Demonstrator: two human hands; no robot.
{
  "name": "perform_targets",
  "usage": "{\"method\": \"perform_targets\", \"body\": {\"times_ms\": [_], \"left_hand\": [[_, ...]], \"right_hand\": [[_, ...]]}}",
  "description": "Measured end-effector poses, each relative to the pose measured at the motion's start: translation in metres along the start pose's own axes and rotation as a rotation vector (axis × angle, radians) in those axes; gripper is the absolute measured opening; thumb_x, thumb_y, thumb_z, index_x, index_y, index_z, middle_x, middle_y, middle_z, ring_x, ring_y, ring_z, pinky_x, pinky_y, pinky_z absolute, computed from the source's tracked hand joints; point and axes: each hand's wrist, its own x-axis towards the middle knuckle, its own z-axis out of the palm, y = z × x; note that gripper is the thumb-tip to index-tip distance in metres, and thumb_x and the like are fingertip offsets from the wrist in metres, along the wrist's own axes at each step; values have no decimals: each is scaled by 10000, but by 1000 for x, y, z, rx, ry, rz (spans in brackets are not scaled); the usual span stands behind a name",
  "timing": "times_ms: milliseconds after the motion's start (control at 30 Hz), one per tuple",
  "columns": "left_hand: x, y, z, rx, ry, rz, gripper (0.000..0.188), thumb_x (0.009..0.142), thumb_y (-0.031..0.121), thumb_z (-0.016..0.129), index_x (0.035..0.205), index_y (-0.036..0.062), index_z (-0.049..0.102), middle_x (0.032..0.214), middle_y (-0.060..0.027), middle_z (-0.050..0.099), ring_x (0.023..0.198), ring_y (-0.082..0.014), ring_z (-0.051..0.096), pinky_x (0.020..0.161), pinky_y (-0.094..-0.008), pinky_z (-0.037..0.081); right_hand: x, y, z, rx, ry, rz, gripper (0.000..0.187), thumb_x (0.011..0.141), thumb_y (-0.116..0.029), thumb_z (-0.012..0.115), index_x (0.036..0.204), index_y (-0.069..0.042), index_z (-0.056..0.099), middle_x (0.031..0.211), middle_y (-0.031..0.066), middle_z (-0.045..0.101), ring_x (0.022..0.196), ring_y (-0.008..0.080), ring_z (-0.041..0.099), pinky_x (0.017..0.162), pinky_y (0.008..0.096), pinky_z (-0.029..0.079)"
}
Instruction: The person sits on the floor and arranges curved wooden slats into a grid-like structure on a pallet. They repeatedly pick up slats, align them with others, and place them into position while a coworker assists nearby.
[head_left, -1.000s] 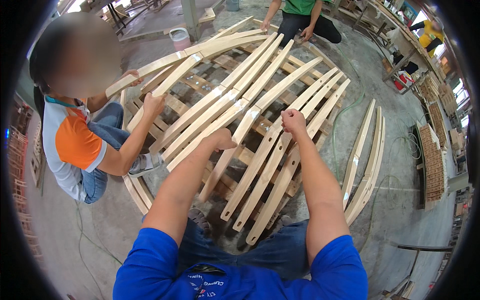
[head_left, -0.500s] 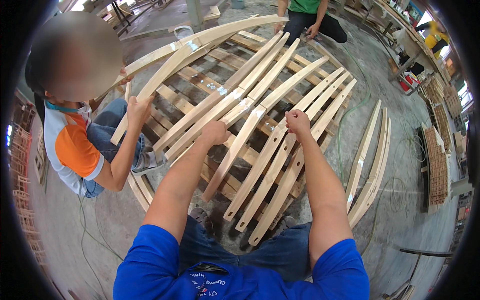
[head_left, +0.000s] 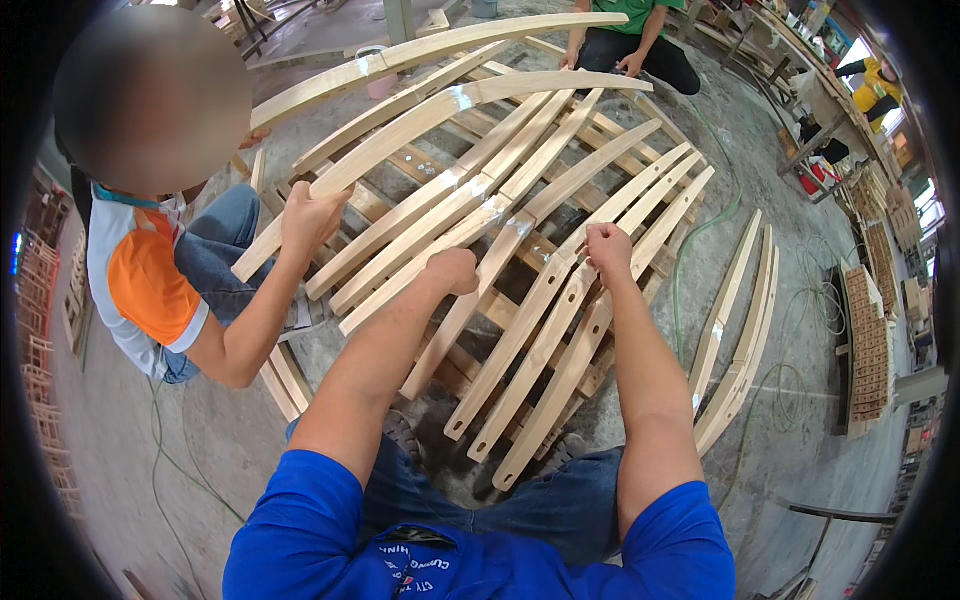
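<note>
Several pale curved wooden slats [head_left: 520, 226] lie side by side in front of me, with white patches near their middles. Over the slats left of centre is my left hand [head_left: 453, 272], closed, its fingertips hidden. My right hand [head_left: 607, 252] is above the slotted slats [head_left: 545, 345] on the right, fingers curled together in a pinch; what they hold, if anything, is too small to make out. At my left, a person's hand [head_left: 312, 215] grips a long curved slat [head_left: 430, 110], and their other hand is at a second curved slat [head_left: 400, 58].
A wooden pallet [head_left: 500, 312] lies under the slats. More curved slats [head_left: 735, 345] rest on the concrete floor to the right, near a green hose [head_left: 690, 240]. A person in green [head_left: 625, 45] crouches at the far end. A workbench [head_left: 800, 60] stands far right.
The person at my left has shifted both curved slats rightward, spreading them apart. My left hand has moved slightly right, and my right hand slightly right and nearer to me.
</note>
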Motion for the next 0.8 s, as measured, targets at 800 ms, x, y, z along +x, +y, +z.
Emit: {"method": "perform_targets", "body": {"times_ms": [800], "left_hand": [[-15, 57, -81, -68, 212, 309, 404, 911, 400, 677, 871, 6, 754, 895, -225, 741, 861, -395, 710, 815, -476, 552]], "right_hand": [[-1, -7, -50, 336, 272, 49, 106, 928, -105, 628, 886, -15, 665, 700, 65, 653, 535, 138, 605, 433, 278, 462]]}}
